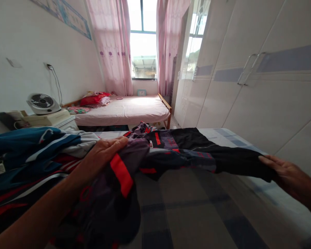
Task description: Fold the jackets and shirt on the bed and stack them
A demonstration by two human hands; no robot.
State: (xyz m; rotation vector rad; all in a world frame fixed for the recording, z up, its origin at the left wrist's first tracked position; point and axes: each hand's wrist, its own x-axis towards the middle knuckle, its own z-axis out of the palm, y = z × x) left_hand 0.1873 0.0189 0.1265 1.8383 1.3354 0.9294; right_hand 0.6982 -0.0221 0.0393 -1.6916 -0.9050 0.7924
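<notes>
A black and grey garment with red stripes (pixel 171 157) stretches between my two hands over the bed; its exact kind is hard to make out. My left hand (pixel 111 147) is closed on its upper left part, and a loose section hangs down beneath that hand. At the right, my right hand (pixel 285 171) pinches the end of a long black part of the garment. Beside my left forearm lies a pile of clothes (pixel 38 147), with teal, white and red fabric and a zip showing.
Checked bedding (pixel 186 214) covers the near bed. Beyond it stands a second bed (pixel 129 110) with a pink sheet and red bedding. A small fan (pixel 43 103) sits on boxes at the left. White wardrobes (pixel 228 100) line the right side.
</notes>
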